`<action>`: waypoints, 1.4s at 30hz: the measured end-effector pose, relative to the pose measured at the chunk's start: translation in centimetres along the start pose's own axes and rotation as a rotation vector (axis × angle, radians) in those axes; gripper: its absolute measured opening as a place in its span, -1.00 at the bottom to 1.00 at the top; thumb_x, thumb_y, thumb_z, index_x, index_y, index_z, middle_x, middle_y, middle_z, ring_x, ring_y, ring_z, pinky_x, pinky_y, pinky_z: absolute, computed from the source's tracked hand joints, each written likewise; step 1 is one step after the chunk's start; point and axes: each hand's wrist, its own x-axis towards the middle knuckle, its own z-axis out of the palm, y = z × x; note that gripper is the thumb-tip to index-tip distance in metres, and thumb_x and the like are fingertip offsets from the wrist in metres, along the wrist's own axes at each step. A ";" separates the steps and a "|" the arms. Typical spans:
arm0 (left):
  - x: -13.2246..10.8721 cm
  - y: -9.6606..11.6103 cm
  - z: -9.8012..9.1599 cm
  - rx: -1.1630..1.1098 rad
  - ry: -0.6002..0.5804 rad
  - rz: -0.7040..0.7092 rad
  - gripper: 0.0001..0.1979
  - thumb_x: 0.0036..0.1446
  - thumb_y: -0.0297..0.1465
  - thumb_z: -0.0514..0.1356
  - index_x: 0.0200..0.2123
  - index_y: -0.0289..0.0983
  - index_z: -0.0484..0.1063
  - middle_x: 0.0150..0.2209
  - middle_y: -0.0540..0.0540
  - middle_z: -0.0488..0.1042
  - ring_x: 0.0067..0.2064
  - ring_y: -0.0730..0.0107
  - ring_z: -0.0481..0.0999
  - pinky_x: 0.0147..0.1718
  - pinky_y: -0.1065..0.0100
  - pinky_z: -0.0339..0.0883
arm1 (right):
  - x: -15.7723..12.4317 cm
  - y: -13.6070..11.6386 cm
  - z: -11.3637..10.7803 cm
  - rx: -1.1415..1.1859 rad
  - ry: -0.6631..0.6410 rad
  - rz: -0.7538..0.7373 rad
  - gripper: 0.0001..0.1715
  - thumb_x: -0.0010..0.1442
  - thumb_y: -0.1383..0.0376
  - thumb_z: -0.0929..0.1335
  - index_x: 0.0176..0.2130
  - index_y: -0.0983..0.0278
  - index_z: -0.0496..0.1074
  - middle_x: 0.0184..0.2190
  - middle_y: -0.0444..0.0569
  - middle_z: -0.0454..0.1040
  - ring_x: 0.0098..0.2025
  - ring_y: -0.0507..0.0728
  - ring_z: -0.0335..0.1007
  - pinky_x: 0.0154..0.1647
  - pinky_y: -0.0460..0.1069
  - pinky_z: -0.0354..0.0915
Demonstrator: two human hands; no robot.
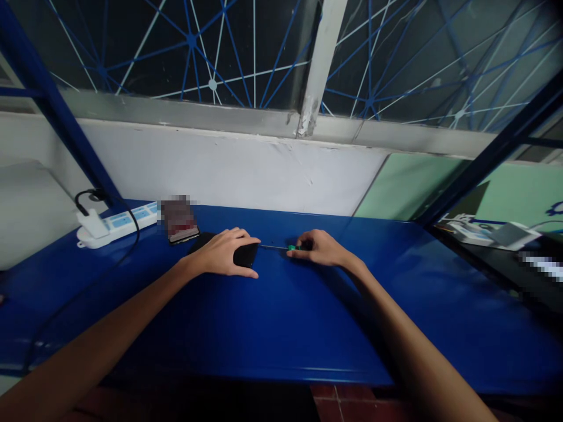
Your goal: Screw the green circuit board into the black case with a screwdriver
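My left hand lies over a flat black object on the blue tabletop. Its thumb and fingers are around the near and far sides, holding the object; its kind cannot be made out. In my right hand is a small screwdriver with a green part on its handle, pinched between thumb and fingers. The thin metal shaft points left, its tip close to the black object's right edge; whether they touch is unclear. Most of the handle is hidden by my fingers. Tiny dark specks lie beyond the shaft.
A white power strip with a plug and black cable stands at the left. Beside it lies a dark, partly blurred item. A white wall and window bound the back; blue frame posts rise at both sides. Devices sit far right.
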 end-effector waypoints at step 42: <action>0.2 1.4 -0.3 -0.031 0.102 0.046 -0.23 0.03 0.18 0.23 0.19 -0.16 0.39 0.13 -0.22 0.44 0.14 -0.04 0.38 0.11 -0.02 0.18 | 0.1 0.2 0.6 0.101 -0.015 -0.039 -0.42 0.24 -0.13 0.28 -0.48 0.27 0.42 -0.62 -0.17 0.25 -0.56 -0.02 0.05 -0.50 -0.03 -0.06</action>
